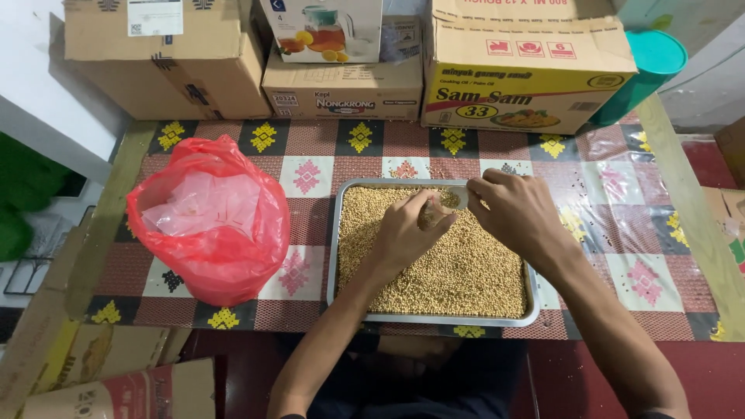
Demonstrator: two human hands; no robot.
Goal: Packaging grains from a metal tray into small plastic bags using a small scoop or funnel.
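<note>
Tray [341,233]: metal, long axis left-right, full of tan grains [466,271].
Left hand [407,233]: fingers pinched narrow on grains.
Right hand [516,213]: curled at far edge, nearer the cleared corner; hold unclear.

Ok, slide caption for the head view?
Both hands sort small tan seeds in a metal tray.

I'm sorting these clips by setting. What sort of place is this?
Probably a home kitchen or storeroom: a metal tray of small tan grains, both hands in it, on a patterned plastic tablecloth, with stacked cardboard boxes behind.

both hands [407,233] [516,213] in metal tray [434,318] of yellow grains [466,271]; red bag [213,221] beside.
</note>
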